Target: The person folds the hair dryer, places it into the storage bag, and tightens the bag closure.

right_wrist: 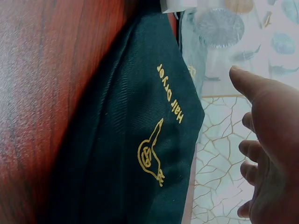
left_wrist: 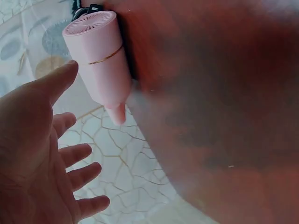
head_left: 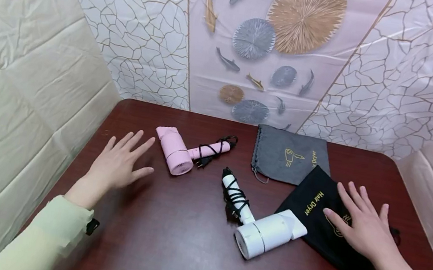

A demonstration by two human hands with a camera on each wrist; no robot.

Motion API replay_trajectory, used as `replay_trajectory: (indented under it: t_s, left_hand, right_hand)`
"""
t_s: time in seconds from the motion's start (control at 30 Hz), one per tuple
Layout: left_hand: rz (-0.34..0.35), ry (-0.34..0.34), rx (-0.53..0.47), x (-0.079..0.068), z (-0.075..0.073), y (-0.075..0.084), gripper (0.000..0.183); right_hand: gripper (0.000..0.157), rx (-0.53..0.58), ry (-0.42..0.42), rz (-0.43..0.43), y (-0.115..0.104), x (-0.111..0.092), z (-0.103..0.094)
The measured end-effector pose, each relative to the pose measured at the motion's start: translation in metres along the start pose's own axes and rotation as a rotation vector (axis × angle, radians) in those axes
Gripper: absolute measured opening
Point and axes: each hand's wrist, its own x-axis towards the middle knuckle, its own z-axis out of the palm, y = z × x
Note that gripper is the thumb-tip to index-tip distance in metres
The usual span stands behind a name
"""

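My left hand [head_left: 118, 164], fingers spread and holding nothing, hovers over the table's left side. Just right of it lies a pink hair dryer [head_left: 173, 149], its black cord wound around the handle; the left wrist view shows the dryer's vented end [left_wrist: 91, 23] near my thumb. My right hand [head_left: 368, 225] is also spread, above a black drawstring bag [head_left: 310, 211] printed "Hair Dryer" in yellow. In the right wrist view a gap shows between those fingers and the bag. A white hair dryer [head_left: 269, 233], cord wrapped on its handle, lies with its nozzle at the bag's left edge.
A grey drawstring bag [head_left: 290, 151] lies at the back right, its front corner meeting the black bag. The dark red wooden table [head_left: 163, 254] ends at a patterned curtain [head_left: 249, 88], with pale quilted panels [head_left: 14, 98] along the sides.
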Motion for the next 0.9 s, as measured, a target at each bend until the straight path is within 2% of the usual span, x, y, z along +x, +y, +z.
replay_trajectory:
  t_s: [0.33, 0.73, 0.9]
  left_hand:
    - [0.136, -0.024, 0.063, 0.027, -0.017, 0.005, 0.083]
    - [0.267, -0.029, 0.169, 0.052, -0.018, 0.004, 0.078]
    - [0.315, -0.063, 0.232, 0.062, -0.02, 0.007, 0.079]
  right_hand:
    - [0.084, 0.05, 0.014, -0.062, -0.014, 0.005, -0.009]
    - [0.08, 0.067, -0.002, -0.101, -0.026, 0.007, -0.015]
    - [0.079, 0.092, -0.015, -0.136, -0.032, 0.006, -0.018]
